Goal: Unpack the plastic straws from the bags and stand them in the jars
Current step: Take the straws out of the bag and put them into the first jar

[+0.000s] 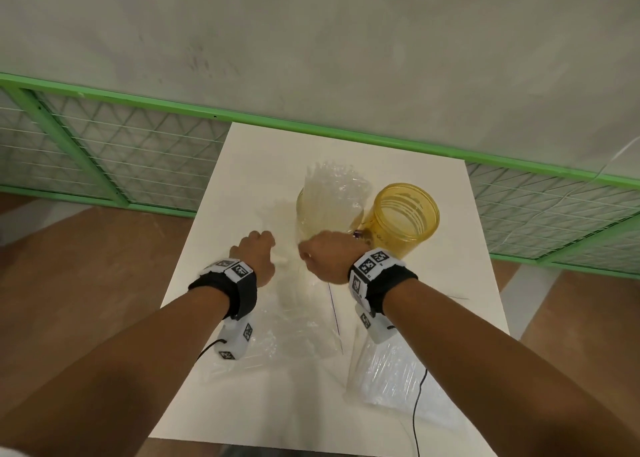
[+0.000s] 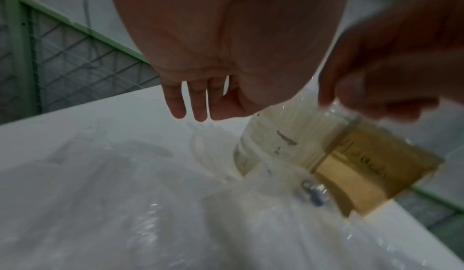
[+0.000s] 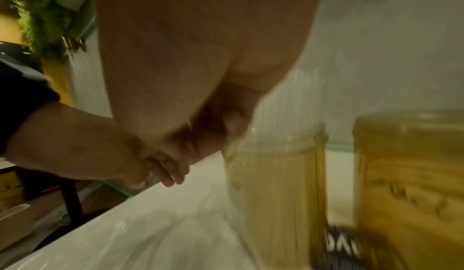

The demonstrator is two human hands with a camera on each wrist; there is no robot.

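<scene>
Two amber jars stand on the white table. The left jar is packed with pale straws, and a clear plastic bag still sits over their tops. The right jar looks empty. My right hand pinches the clear plastic at the full jar's rim. My left hand hangs just left of that jar, fingers pointing down, with nothing seen between them.
Clear bags of straws lie flat on the table below my wrists: one in the middle, one at the right, one at the left. A black cable crosses the front right. A green mesh fence runs behind the table.
</scene>
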